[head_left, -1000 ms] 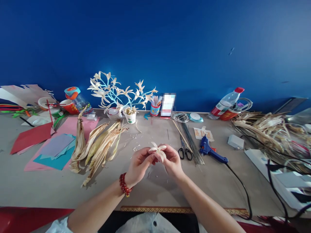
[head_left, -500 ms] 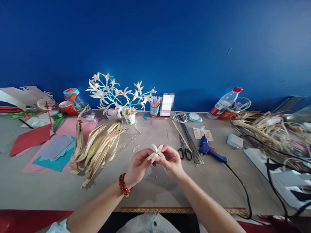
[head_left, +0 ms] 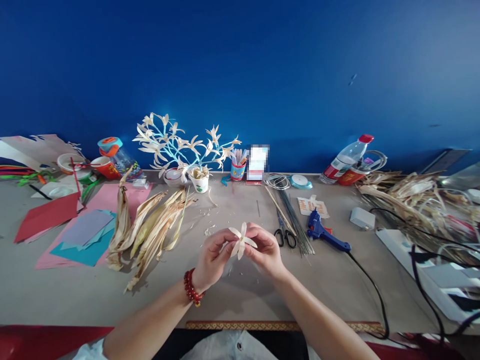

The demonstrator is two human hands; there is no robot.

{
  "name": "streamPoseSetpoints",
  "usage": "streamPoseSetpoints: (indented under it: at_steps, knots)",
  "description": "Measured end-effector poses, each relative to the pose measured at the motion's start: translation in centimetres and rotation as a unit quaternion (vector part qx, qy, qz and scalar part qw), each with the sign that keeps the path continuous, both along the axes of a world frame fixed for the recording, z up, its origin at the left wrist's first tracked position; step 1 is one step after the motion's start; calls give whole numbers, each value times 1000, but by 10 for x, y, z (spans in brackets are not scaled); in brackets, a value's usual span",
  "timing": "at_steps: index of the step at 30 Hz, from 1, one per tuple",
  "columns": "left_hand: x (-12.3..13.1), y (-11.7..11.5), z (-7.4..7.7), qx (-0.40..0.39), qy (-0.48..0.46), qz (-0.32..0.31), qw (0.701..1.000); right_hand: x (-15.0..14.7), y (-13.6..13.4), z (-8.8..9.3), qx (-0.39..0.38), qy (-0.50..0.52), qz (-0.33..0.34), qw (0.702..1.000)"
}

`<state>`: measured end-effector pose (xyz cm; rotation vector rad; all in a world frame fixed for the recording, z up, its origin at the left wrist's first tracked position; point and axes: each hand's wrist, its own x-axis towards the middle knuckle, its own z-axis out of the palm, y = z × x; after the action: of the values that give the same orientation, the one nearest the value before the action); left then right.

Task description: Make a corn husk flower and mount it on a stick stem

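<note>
Both hands meet above the middle of the grey table (head_left: 240, 295) and hold a small pale husk flower (head_left: 241, 239) with several narrow petals. My left hand (head_left: 212, 257), a red bead bracelet on its wrist, pinches the flower from the left with closed fingers. My right hand (head_left: 265, 250) pinches it from the right, fingers curled round its base. A pile of dried corn husks (head_left: 152, 225) lies to the left of the hands. Black scissors (head_left: 285, 236) and a blue glue gun (head_left: 325, 234) lie just to the right.
A blue branch with husk flowers (head_left: 180, 145) stands in small cups at the back. Coloured paper sheets (head_left: 75, 220) lie at the left. Thin wires (head_left: 294, 215), a water bottle (head_left: 347, 157), a white adapter (head_left: 362, 218), more husks (head_left: 408, 197) and black cables (head_left: 423, 260) fill the right.
The flower has been turned between the fingers; its petals now point in other directions. Both hands stay in nearly the same place.
</note>
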<state>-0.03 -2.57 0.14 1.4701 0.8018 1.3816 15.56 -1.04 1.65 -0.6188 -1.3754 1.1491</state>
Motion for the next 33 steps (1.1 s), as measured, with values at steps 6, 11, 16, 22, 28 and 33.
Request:
streamPoseSetpoints:
  at_steps: [6,11,16,22,28,33]
  knots:
    - [-1,-1,5,49,31,17,998,-1,0,-2,-10,3,1,1000]
    - [0,-1,8,52,42,17,998,-2,2,-9,-40,52,23,998]
    - [-1,-3,12,92,85,37,991,-2,1,-8,-55,37,18,998]
    - [0,-4,9,49,59,35,996,-1,-1,-2,-47,29,22,998]
    - [-1,-2,5,48,39,50,997,1,-2,2,-17,28,-6,999]
    - [0,0,6,64,54,61,995,8,-5,8,121,-26,-94,988]
